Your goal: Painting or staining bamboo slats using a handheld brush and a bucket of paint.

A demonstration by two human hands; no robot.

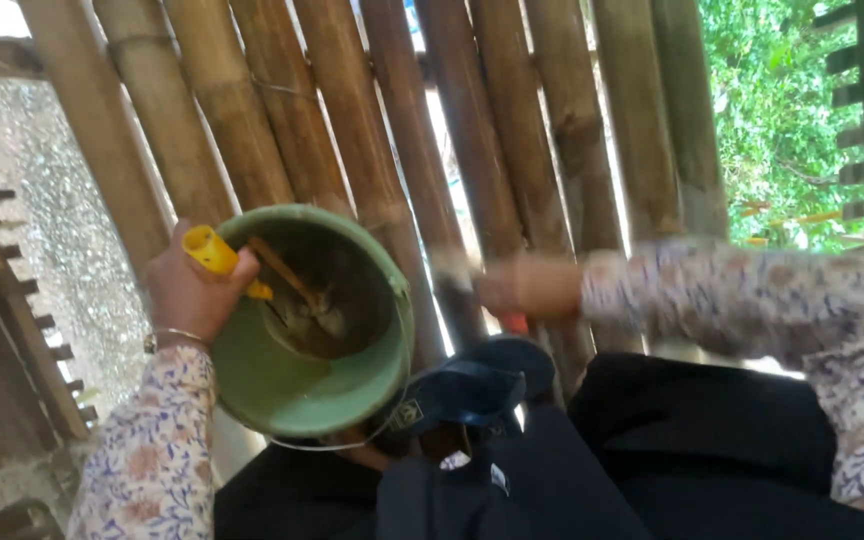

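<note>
Green bucket (pixel 302 380) in left hand (pixel 187 290), right hand (pixel 527 288) perhaps blurred

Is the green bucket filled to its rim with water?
No: the green bucket, tilted by the left hand, shows its bare inside.

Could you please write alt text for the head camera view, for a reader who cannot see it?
The left hand grips a green bucket by its rim, together with a yellow handle. The blurred right hand reaches toward a bamboo pole wall.

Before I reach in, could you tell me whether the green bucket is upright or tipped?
Tipped: the green bucket shows its open mouth to the camera, held at the rim by the left hand.
</note>
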